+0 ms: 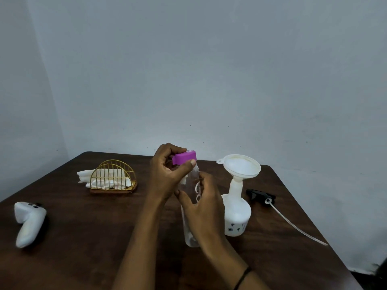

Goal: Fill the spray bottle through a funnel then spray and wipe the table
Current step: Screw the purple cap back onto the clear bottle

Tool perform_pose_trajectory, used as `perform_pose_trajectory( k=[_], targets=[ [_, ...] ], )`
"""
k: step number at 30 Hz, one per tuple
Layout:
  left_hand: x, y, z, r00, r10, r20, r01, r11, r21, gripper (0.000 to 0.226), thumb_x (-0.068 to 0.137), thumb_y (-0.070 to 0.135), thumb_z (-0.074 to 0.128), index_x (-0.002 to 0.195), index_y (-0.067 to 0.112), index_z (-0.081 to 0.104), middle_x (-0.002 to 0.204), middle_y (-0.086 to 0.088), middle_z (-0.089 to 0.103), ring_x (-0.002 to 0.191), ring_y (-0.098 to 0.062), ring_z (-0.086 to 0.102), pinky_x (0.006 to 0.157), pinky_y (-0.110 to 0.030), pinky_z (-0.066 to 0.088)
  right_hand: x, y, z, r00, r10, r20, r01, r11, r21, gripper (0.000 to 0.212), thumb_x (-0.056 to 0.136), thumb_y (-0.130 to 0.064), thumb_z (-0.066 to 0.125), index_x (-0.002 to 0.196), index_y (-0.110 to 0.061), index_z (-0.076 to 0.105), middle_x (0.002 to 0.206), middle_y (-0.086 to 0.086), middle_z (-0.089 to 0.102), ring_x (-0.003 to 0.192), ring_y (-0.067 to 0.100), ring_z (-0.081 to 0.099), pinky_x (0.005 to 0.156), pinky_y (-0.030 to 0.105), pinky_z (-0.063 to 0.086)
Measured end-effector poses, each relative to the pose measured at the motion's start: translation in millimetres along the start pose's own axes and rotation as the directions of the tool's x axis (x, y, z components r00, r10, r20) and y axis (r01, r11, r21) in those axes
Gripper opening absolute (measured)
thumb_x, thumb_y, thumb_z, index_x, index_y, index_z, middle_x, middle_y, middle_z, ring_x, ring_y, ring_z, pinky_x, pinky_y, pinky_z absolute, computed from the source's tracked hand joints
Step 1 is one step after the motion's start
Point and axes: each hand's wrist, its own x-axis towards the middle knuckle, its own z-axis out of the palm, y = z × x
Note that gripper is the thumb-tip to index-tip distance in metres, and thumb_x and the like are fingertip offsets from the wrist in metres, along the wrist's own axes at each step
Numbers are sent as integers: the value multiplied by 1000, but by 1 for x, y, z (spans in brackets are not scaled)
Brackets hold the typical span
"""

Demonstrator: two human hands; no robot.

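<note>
A clear water bottle (193,185) with a purple cap (184,157) stands upright on the dark wooden table (83,237). My left hand (165,174) grips the purple cap from the left. My right hand (204,208) wraps around the bottle's body. Just to the right stands the white spray bottle (237,214) with a white funnel (240,166) seated in its neck. Its black spray head (260,195) lies on the table further right, its long dip tube (297,225) stretching toward the table's right edge.
A gold wire napkin holder (114,177) with white tissues (83,175) sits at the back left. A white controller (29,222) lies near the left edge. Pale walls stand behind the table.
</note>
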Motion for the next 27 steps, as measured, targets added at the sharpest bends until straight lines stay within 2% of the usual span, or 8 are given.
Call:
perform_pose_trajectory(
  k=[3,6,10,13,16,18,22,27],
  targets=[
    [-1,3,3,1000,-7,8,7,999,-36,33,69,23,80,98,20,65,101,2,66,91,-12,63,69,-25,56,2,0,2,999,1,-33,-1,1000,18,55,79,-43,78,123,-34,47,108,-15,61,96,1,59,79,24,54],
    [-1,8,-1,997,-53,60,62,983,-173,28,72,13,75,99,17,70,97,8,72,90,-6,66,69,-20,55,2,2,2,999,7,-42,-4,998,65,55,78,-40,80,123,-35,48,110,-17,62,98,1,60,81,24,54],
    [-2,8,2,990,-57,128,82,976,-201,24,79,14,60,102,17,67,97,8,71,88,-6,65,70,-20,54,-1,2,5,999,14,-32,-10,992,127,54,79,-39,80,123,-33,50,109,-17,63,98,1,62,81,25,56],
    [-5,12,8,992,-36,121,63,972,-228,28,80,24,59,106,14,63,102,2,67,88,-8,65,68,-21,54,-3,1,6,999,4,-50,3,988,156,53,79,-37,80,123,-32,50,110,-16,63,100,1,62,81,22,55],
    [-3,13,11,999,8,50,-3,993,-114,38,76,48,65,103,22,63,105,0,65,93,-12,64,73,-26,57,-2,0,4,998,9,-62,2,984,180,54,79,-31,80,124,-32,52,111,-17,64,101,-2,61,80,12,49],
    [-2,12,14,1000,-10,2,10,997,-80,32,76,48,69,98,25,65,102,4,67,94,-14,64,75,-31,58,-2,1,3,998,7,-65,6,980,197,53,79,-26,80,125,-29,53,113,-15,65,101,0,62,80,10,49],
    [-2,15,14,999,25,37,-25,1000,-4,13,87,39,62,100,36,63,100,19,66,96,-7,63,73,-23,56,-1,3,5,998,-6,-65,20,976,218,55,80,-26,80,128,-29,53,115,-15,66,106,2,63,86,19,54],
    [-4,19,0,980,18,198,5,993,-114,30,85,21,61,111,37,61,110,23,66,103,-4,63,78,-20,54,-2,3,6,999,5,-52,7,970,244,61,79,-37,80,132,-28,50,121,-13,65,110,4,62,90,31,57]
  ],
)
